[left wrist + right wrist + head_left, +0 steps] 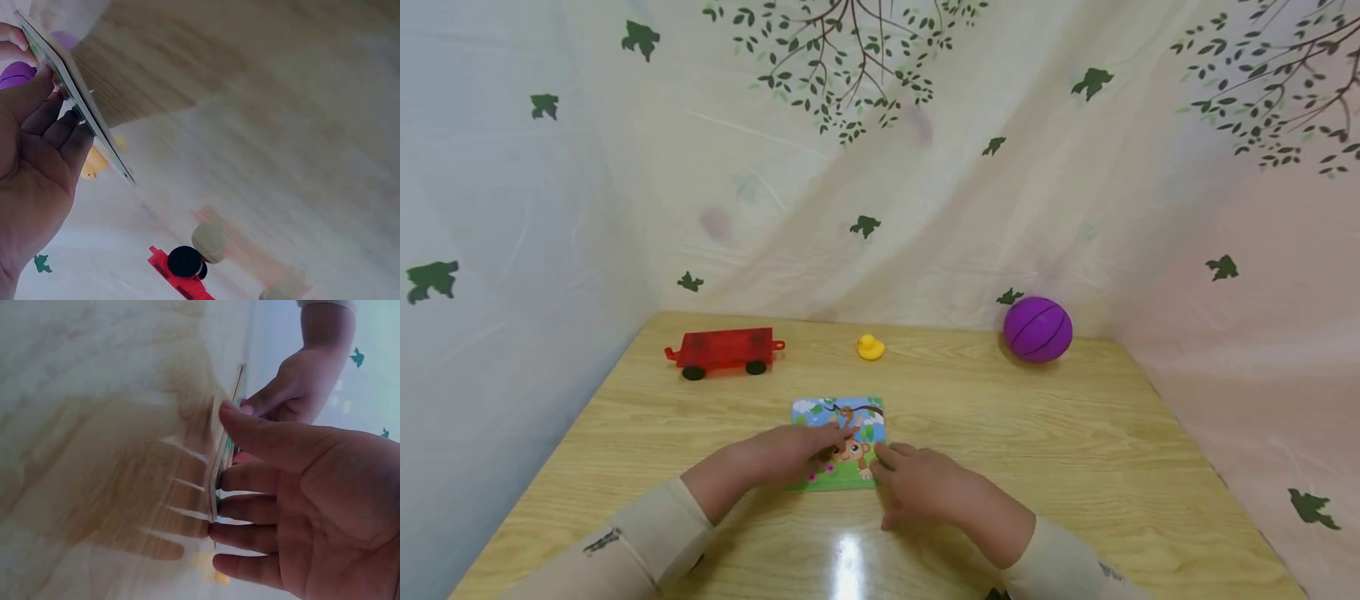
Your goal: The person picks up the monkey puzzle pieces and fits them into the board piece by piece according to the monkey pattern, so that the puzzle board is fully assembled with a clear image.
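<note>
A thin square board [846, 479] with a monkey picture lies at the middle of the table, perhaps a picture puzzle. My left hand [793, 452] reaches over its left part, with fingertips on the picture. In the left wrist view, this hand's fingers [75, 140] touch the face of the board [75, 81]. At the board's right edge, my right hand [925, 483] lies with its fingers stretched out and touching it. The right wrist view has the right hand's fingers [253, 509] spread along the board's edge [215, 478], thumb extended.
A red toy wagon [726, 350] stands at the back left of the wooden table [1037, 433]. A yellow rubber duck [870, 347] sits behind the board. Toward the back right is a purple ball [1037, 330]. Cloth walls [850, 275] with printed leaves and birds enclose the table.
</note>
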### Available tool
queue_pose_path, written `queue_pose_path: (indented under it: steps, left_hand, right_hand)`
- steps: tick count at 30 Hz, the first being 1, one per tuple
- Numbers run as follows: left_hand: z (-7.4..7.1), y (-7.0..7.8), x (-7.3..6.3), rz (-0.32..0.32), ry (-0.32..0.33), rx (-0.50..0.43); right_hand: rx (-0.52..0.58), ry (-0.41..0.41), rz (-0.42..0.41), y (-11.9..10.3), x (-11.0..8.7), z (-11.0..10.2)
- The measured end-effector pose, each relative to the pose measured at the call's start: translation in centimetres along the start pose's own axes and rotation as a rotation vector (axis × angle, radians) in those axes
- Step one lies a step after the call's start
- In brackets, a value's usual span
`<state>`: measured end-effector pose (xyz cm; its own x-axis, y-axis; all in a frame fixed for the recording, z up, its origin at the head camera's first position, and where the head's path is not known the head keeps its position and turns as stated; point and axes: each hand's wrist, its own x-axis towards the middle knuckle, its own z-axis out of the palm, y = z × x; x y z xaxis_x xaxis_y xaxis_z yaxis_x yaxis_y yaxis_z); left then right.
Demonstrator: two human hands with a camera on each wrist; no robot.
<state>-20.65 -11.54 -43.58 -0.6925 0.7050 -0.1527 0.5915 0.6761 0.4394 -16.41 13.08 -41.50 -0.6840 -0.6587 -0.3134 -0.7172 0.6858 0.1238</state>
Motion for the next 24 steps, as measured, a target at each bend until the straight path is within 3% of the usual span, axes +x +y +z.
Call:
queue_pose_path:
  steps: [5,15,18,24]
  left_hand:
    - [0.2,-0.2,0.1,0.0,-0.018,-0.099]
    - [0.1,-0.6,0.2,-0.039,-0.027,-0.128]
    - [0.2,-0.5,0.2,-0.01,-0.007,-0.134]
    - [0.4,-0.1,-0.3,0.098,0.063,-0.007]
  right_hand:
    - [-0.014,-0.031,-0.011,0.2,-0.2,-0.2]
    - [0.101,-0.037,-0.006,1.1,0.6,-0.3]
    - [0.145,-0.045,0.002,1.2,0.5,-0.2]
    - [0.178,-0.047,0.003,1.3,0.4,-0.1]
